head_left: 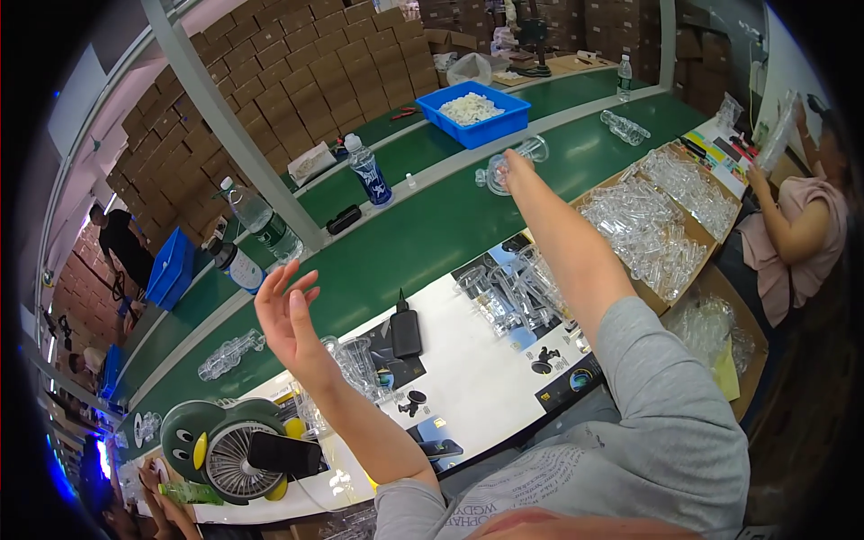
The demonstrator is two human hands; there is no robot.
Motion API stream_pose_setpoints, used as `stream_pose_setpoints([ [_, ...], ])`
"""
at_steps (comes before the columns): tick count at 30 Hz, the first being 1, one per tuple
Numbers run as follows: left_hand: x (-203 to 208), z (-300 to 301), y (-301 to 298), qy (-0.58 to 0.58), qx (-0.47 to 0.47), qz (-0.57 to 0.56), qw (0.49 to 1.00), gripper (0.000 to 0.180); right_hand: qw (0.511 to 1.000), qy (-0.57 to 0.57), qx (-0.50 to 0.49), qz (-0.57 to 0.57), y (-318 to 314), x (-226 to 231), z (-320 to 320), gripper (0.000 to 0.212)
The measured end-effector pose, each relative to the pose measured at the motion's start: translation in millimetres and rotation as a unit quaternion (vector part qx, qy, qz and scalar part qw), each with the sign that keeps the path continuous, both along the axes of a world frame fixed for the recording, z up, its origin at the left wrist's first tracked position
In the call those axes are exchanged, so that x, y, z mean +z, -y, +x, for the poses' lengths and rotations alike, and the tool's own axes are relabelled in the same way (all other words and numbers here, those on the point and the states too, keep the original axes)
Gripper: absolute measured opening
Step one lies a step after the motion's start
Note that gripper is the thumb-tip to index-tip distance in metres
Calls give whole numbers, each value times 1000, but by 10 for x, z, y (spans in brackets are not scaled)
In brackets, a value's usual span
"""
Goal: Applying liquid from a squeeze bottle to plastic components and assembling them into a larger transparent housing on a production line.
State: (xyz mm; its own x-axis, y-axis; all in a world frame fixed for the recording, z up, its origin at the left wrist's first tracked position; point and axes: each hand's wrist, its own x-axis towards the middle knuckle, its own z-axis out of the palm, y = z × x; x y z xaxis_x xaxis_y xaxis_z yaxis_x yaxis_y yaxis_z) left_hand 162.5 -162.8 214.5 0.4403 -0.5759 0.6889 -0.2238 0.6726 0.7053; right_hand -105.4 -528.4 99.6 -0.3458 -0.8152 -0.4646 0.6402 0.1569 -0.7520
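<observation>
My right hand (517,173) reaches far out over the green conveyor belt, its fingers closed on a clear plastic tube-shaped part (535,149) with a round flange beside it. The hand partly hides the piece, so I cannot tell whether it is one part or two. My left hand (292,326) is raised over the near edge of the belt, fingers apart and nothing in it. Below it, a cluster of clear plastic parts (356,367) lies on the white table (463,382). Another heap of clear parts (513,292) sits under my right forearm, next to a small black bottle with a pointed tip (406,331).
Cardboard boxes of clear parts (641,225) stand at my right, near a seated co-worker (801,225). A blue bin of white pieces (472,117) rests across the belt. Drink bottles (367,171) line the left side. A penguin-shaped fan (229,450) and phone (283,454) occupy the near left.
</observation>
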Motion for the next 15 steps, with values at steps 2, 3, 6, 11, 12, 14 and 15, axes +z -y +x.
stream_pose_setpoints([
  [2, -29, -3, 56, -5, -21, 5, 1000, 29, 999, 1, 12, -37, -109, 179, 99, 20],
  [3, -49, -7, 90, -7, -20, 5, 1000, 29, 997, 4, 22, -74, -168, 255, 146, 18],
  [6, -87, -21, 179, 12, -39, 46, 998, 26, 986, -43, 94, -130, -363, 495, 298, 19],
  [11, -483, 305, 522, 8, -60, 132, 989, 37, 922, -92, 307, -218, -1105, 888, 738, 14],
  [12, -554, 257, 625, -66, -72, 163, 982, 41, 902, -85, 355, -231, -1229, 910, 715, 18],
  [14, -739, 213, 793, -223, -142, 219, 939, 50, 877, -93, 399, -252, -1586, 946, 765, 21],
  [15, -823, 217, 855, -305, -203, 239, 899, 55, 852, -100, 436, -274, -1779, 961, 811, 24],
])
